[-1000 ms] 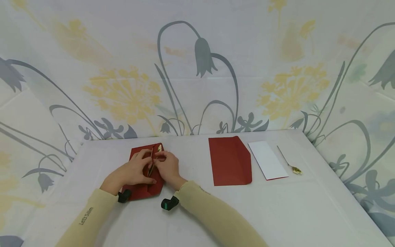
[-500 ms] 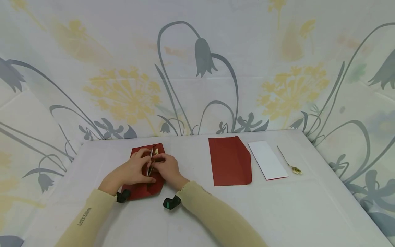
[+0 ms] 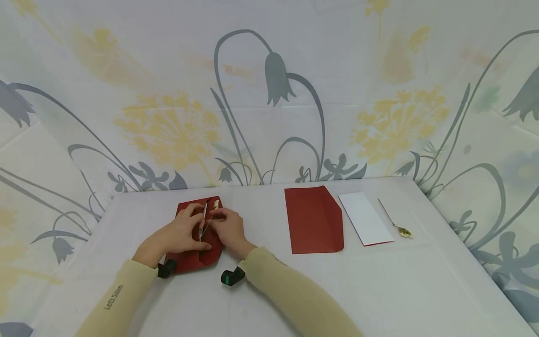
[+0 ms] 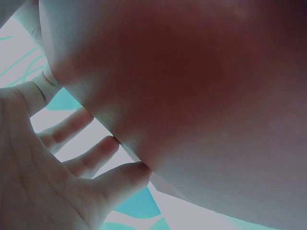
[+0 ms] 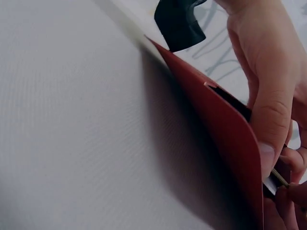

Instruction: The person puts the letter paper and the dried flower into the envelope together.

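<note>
A red envelope [image 3: 191, 262] lies on the table's left side, its opening parted. My left hand [image 3: 182, 232] grips the opening's edge, thumb nearer me and fingers farther off. A white edge, seemingly a card [image 3: 200, 232], shows inside the opening. My right hand [image 3: 229, 229] pinches the thin stem [image 5: 280, 178] of a gold flower [image 3: 216, 204] at the opening; the flower head stands out beyond the fingers. The left wrist view shows fingertips [image 4: 136, 170] along the envelope's edge. Part of the stem is hidden by the hands.
A second red envelope [image 3: 313, 220] lies flat right of centre. Beside it are a white card [image 3: 365, 218] with a red edge below and another gold flower [image 3: 404, 232] on a thin stem. A flower-printed cloth [image 3: 252, 117] hangs behind the white table [image 3: 320, 290].
The right hand and the gold flower shift slightly at the envelope's opening, and the stem's slant changes. My left hand stays at the opening. The things on the right have not moved.
</note>
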Motion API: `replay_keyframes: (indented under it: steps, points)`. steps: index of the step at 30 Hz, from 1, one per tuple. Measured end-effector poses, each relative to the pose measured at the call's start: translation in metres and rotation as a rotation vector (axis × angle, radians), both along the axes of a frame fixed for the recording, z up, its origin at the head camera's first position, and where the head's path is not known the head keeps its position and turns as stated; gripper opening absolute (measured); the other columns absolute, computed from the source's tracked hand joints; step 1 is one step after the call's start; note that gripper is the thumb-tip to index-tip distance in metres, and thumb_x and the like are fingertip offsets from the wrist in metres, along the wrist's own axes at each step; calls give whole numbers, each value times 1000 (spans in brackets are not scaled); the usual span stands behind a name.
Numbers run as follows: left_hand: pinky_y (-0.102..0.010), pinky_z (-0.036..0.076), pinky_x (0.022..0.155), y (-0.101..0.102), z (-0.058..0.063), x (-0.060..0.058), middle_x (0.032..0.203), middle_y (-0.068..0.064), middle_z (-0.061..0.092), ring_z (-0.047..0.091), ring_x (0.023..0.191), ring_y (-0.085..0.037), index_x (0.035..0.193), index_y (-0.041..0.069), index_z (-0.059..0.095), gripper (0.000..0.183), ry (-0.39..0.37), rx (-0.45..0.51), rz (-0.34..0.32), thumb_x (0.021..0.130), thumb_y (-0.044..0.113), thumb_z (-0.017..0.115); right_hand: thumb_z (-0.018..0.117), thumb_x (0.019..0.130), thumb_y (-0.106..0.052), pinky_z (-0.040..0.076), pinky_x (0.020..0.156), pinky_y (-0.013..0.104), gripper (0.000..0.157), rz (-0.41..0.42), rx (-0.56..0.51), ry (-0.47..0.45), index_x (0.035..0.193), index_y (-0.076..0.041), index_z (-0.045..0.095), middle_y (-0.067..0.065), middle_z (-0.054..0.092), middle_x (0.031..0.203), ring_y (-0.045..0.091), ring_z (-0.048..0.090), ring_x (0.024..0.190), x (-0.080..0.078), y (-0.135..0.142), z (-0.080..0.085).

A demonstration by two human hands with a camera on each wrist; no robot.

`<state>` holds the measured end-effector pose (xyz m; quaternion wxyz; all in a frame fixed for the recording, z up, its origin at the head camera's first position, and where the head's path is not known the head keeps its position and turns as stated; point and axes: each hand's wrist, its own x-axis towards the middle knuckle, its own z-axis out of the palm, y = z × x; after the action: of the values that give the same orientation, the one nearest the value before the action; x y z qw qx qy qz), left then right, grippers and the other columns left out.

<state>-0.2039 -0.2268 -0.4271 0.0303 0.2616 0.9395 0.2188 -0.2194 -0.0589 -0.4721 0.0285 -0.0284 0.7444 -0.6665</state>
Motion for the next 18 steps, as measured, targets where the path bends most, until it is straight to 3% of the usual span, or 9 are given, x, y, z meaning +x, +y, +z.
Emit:
replay_keyframes:
  steps: [8,14,18]
  points:
    - [-58,46,91,0,1,0,138,-24,40,42,120,-47,81,17,48,47,-3,0,-13,73,42,87,76,88,-18,50,82,25,11,55,242,122,99,-15,79,-8,72,96,10,61,98,1,-2,2]
    - [-60,44,92,0,3,1,136,-24,40,42,120,-49,81,17,47,49,15,-1,-26,74,44,87,78,86,-15,48,70,22,6,69,242,108,91,-15,75,-9,68,87,7,58,85,-1,-5,4]
    - [-57,45,92,-1,3,3,137,-23,40,43,120,-48,81,17,47,48,17,5,-27,74,44,87,79,84,-12,49,66,22,15,74,220,69,92,-15,67,-8,65,81,6,58,76,-1,-6,4]
